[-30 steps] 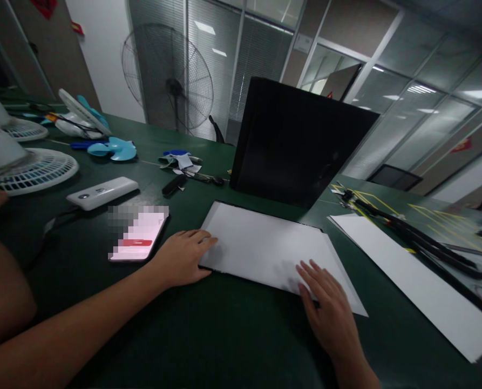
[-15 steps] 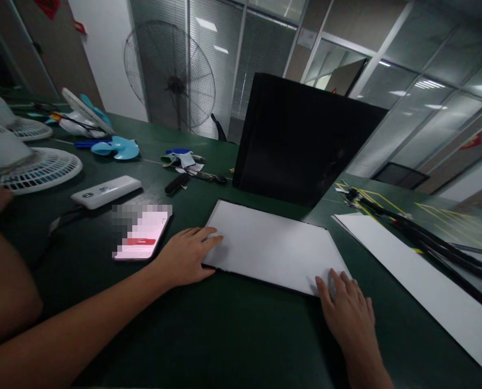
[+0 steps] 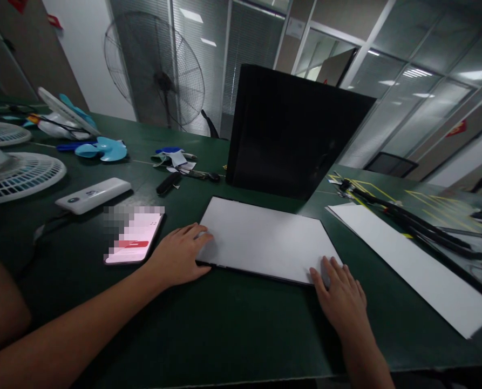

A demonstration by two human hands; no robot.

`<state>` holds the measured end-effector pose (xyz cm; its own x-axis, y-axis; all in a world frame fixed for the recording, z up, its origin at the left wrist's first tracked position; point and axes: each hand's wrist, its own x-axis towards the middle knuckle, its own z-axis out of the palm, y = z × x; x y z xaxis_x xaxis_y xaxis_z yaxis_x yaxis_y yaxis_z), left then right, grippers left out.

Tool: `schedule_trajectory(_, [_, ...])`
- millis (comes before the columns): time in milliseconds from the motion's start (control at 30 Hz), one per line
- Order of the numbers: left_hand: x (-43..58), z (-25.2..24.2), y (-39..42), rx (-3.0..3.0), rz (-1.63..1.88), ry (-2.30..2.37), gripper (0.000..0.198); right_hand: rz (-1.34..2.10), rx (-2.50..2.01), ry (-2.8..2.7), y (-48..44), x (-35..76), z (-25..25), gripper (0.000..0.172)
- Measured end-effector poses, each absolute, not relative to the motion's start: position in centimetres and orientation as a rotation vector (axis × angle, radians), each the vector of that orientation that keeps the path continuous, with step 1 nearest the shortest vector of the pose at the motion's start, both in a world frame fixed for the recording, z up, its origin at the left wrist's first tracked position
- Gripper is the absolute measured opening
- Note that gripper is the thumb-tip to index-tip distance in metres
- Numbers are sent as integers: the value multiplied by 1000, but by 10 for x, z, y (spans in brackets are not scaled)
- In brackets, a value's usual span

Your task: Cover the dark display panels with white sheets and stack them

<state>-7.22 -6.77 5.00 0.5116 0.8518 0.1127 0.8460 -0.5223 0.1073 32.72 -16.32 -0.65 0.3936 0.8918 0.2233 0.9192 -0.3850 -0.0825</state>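
An assembly workshop inside an office building is showing here: a green bench mat [image 3: 232, 329] is carrying fan grilles [image 3: 20, 175], blue fan blades [image 3: 101, 150] and cables [image 3: 411, 227], with glass partitions [image 3: 419, 70] standing behind.

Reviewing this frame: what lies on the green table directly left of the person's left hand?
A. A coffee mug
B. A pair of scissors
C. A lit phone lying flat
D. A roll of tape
C: a lit phone lies flat on the green table just left of the left hand, which rests on the near left corner of the white panel.
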Motion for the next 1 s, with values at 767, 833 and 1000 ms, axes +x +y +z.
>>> schedule_trajectory(767, [-72,51,-64,2657,212,1510,64,-382,-2713,-1240,-157,538,12,57])
schedule_trajectory(833, [-71,53,-65,2648,192,1511,65,-417,-2748,-1265,-158,532,13,53])
schedule_trajectory(1000, [-70,59,-67,2642,179,1505,64,-488,-2774,-1238,-162,511,27,57])
